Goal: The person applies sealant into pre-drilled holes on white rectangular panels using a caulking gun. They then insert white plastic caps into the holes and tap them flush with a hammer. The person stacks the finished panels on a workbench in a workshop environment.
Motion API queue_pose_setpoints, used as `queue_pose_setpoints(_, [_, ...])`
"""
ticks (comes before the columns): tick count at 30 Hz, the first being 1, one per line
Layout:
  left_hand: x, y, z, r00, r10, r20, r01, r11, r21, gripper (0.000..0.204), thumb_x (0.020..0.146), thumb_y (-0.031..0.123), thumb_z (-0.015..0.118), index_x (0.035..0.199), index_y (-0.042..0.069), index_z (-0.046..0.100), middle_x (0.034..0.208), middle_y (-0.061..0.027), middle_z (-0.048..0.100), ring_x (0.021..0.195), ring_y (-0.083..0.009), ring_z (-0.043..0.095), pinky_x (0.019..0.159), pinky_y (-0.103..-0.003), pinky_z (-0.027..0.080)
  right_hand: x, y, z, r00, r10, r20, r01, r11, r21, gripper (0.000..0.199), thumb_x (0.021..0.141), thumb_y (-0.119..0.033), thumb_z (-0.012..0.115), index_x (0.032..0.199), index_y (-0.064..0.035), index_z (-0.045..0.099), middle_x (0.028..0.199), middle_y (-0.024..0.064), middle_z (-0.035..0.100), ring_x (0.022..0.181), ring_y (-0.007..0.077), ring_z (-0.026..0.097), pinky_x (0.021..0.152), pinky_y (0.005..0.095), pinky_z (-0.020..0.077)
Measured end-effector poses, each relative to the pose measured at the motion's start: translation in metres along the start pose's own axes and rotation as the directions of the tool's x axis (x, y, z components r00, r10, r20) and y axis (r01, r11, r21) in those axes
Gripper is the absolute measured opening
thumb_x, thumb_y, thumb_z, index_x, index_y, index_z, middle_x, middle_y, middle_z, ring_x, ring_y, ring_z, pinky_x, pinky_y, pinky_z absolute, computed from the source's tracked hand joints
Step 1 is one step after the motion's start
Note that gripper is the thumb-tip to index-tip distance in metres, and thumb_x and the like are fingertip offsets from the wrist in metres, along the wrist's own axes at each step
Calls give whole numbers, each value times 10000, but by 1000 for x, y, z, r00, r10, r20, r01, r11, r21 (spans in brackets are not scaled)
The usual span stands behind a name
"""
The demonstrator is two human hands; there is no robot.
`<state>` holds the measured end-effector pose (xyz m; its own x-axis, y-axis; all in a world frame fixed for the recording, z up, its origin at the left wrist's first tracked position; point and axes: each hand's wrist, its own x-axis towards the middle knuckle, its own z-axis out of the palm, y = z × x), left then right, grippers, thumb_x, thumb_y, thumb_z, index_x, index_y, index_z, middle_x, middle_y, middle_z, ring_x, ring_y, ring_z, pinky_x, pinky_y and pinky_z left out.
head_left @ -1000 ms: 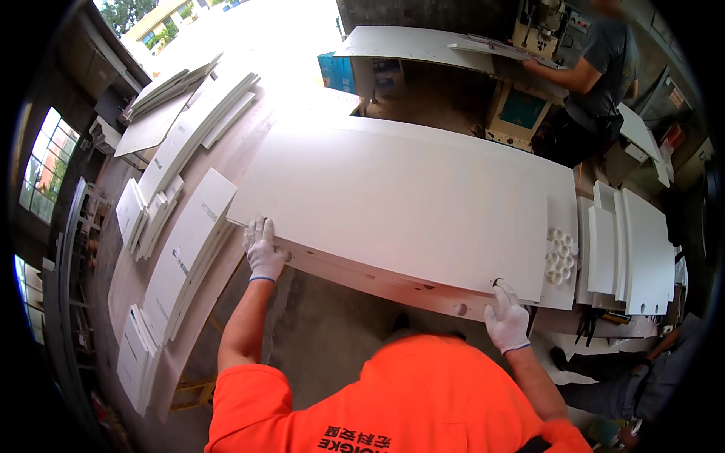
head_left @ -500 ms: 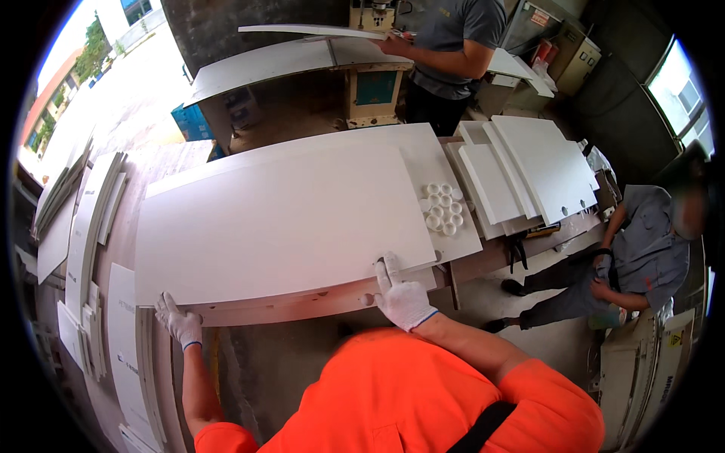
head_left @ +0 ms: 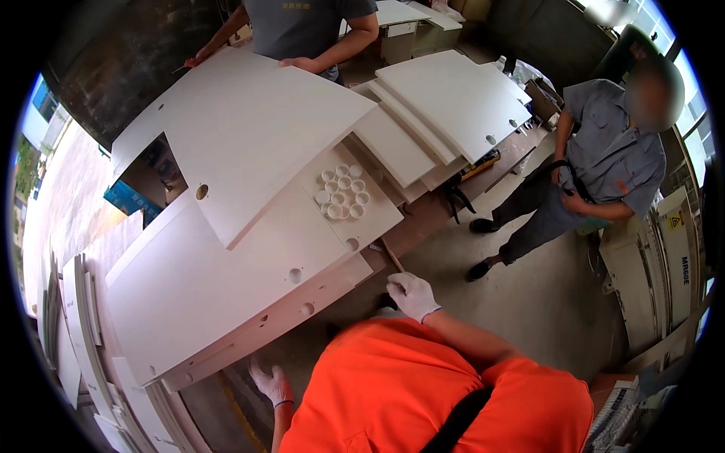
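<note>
Head view. A large white panel (head_left: 219, 279) lies flat across the counter (head_left: 445, 208), its near edge facing the person in the orange shirt (head_left: 423, 392). The panel carries several round bored holes along its near face and edge.

Left hand (head_left: 272, 383): white glove, positioned below the panel's lower left corner, close to the near edge. Fingers are spread and loosely open. Whether the fingertips touch the panel's edge cannot be told; nothing is enclosed in the hand.

Right hand (head_left: 410, 293): white glove, positioned just off the panel's right near corner, beside a thin wooden strip (head_left: 393, 255). Fingers are curled loosely with the palm down. No object is visibly gripped, and contact with the panel cannot be confirmed.

A second white panel (head_left: 257, 128) lies on top of the first, overlapping its far portion. A cluster of white round caps (head_left: 342, 192) rests on a smaller white board (head_left: 355, 198) to the right. Further stacked white boards (head_left: 445, 102) lie beyond.

A person in a dark grey shirt (head_left: 310, 26) stands at the far side, hands on the upper panel. A person in grey-blue work clothing (head_left: 596, 162) sits to the right.
</note>
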<state>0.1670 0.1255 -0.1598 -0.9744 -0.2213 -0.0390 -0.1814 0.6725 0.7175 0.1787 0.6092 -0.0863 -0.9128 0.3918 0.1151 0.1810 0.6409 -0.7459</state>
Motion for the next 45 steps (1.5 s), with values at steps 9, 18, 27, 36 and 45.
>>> queue_pose_setpoints(9, [-32, 141, 55, 946, 311, 95, -315, 949, 24, 622, 860, 22, 710, 1464, -50, 579, 1575, -293, 527, 1453, -461, 520, 1212, -507, 433, 32, 104, -57, 917, 357, -178, -357, 933, 34, 302, 990, -238, 705, 1200, -32, 771, 1028, 181, 790, 928, 312, 774, 871, 404, 602])
queue_pose_setpoints(18, [-30, 230, 59, 798, 577, -172, -561, 816, 139, 560, 881, -49, 689, 1433, -21, 601, 1508, -264, 582, 1376, -464, 564, 1155, -545, 467, 92, 179, -114, 946, 201, -254, -239, 963, -127, 381, 963, -295, 753, 1244, -38, 735, 1107, 169, 781, 967, 359, 763, 878, 465, 599])
queue_pose_setpoints(27, [-6, 340, 189, 427, 818, 386, -851, 508, -133, 281, 846, 44, 711, 1126, 43, 716, 1161, -129, 741, 1049, -341, 717, 927, -487, 583, 94, 82, -14, 863, 236, 447, -18, 899, -438, 678, 955, -401, 679, 1513, -47, 526, 1118, 270, 769, 973, 447, 762, 833, 530, 608])
queue_pose_setpoints(36, [58, 316, 340, 523, 511, 682, -852, 297, 431, 168, 939, 134, 653, 1049, 60, 757, 1108, -177, 774, 1021, -352, 773, 861, -505, 632, 66, 107, -59, 853, 377, 359, -293, 918, -269, 466, 947, -308, 620, 1340, -58, 624, 1059, 287, 768, 1019, 494, 732, 905, 602, 564])
queue_pose_setpoints(45, [59, 310, 336, 486, 532, 693, -871, 364, 331, 157, 997, 202, 632, 972, 90, 739, 1019, -164, 767, 931, -345, 778, 793, -514, 626, -25, 110, -134, 875, 396, 279, -370, 918, -144, 325, 928, -284, 682, 1153, -50, 671, 952, 287, 729, 932, 504, 717, 830, 562, 567])
